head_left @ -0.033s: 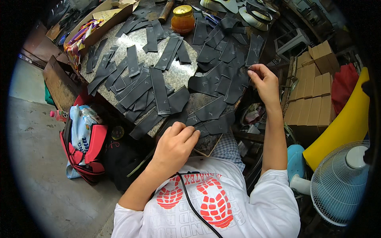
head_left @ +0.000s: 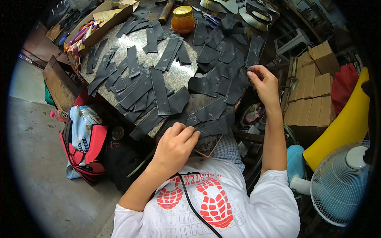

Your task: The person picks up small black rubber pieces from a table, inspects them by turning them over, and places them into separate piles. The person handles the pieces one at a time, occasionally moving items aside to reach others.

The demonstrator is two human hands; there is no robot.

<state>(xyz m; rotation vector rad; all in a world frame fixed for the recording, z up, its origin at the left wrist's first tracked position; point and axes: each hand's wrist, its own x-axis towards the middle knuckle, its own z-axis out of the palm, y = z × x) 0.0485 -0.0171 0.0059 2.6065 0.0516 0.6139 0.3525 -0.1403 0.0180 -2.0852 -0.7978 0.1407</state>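
Many flat black pieces of leather-like sheet, strips and curved shapes with pale marks, lie overlapping across the worktable. My left hand (head_left: 177,143) is at the table's front edge with its fingers curled together, next to a dark curved piece (head_left: 179,100) and a wide piece (head_left: 211,110). Whatever its fingertips hold, if anything, is hidden. At the right edge of the pile, my right hand (head_left: 265,85) has thumb and fingers bent toward each other in a pinch. It is just below the lower end of an upright black strip (head_left: 254,50); whether it grips anything is too small to tell.
A speckled stone slab (head_left: 111,85) lies under the left pieces. An orange jar with a yellow lid (head_left: 183,22) and a hammer handle (head_left: 166,12) are at the back. A cardboard box (head_left: 107,23) stands far left. Right are stacked brown boxes (head_left: 309,93) and a fan (head_left: 339,184).
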